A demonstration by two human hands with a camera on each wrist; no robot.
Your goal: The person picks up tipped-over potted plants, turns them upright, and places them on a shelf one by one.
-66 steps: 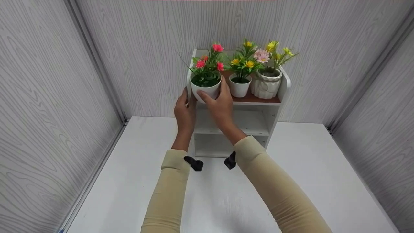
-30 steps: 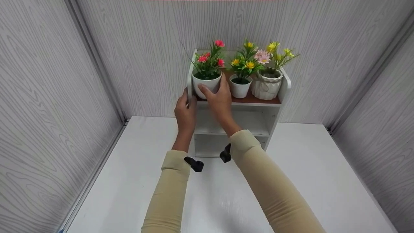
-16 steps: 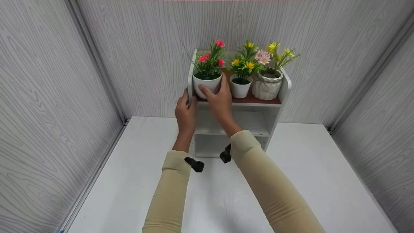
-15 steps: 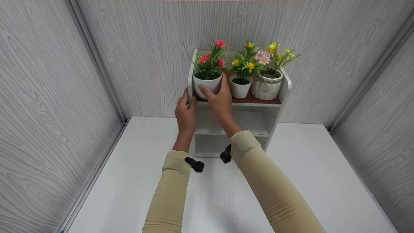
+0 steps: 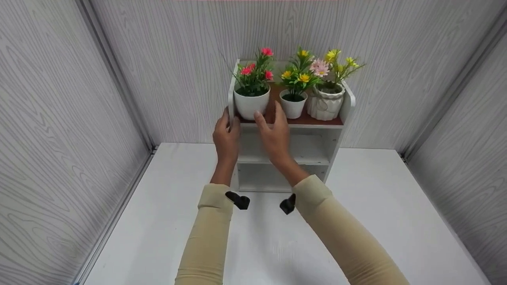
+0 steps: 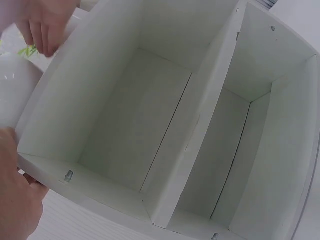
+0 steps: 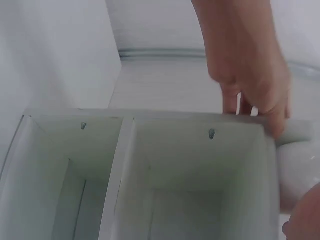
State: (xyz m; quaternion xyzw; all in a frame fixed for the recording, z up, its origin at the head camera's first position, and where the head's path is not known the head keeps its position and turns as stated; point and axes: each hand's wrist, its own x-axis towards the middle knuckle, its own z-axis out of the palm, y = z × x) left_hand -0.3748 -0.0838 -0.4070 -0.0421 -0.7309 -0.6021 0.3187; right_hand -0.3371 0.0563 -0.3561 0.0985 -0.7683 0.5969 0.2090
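A small white shelf unit [image 5: 286, 162] stands at the back of the table, with two bare compartments below its brown top board. My left hand [image 5: 226, 140] grips its left side panel, thumb on the front inner side and fingers outside. On the top board at the left sits a white pot of pink-red flowers [image 5: 252, 106], upright. My right hand [image 5: 276, 138] is just in front of that pot, thumb and fingers spread, holding nothing; the thumb tip overlaps the pot's lower edge, and contact cannot be told. The right wrist view shows the left hand [image 7: 255, 80] at the panel.
A smaller white pot with yellow flowers [image 5: 293, 107] stands mid-board. Beside it, at the right end, is a ribbed pale pot with pink and yellow flowers [image 5: 325, 106]. Wood-grain walls [image 5: 174, 71] enclose the white table [image 5: 253, 245] on the back and sides.
The flower pot has been set upright on the top board's left end. My right hand has let go of it and drawn back toward me. The left hand stays on the side panel.
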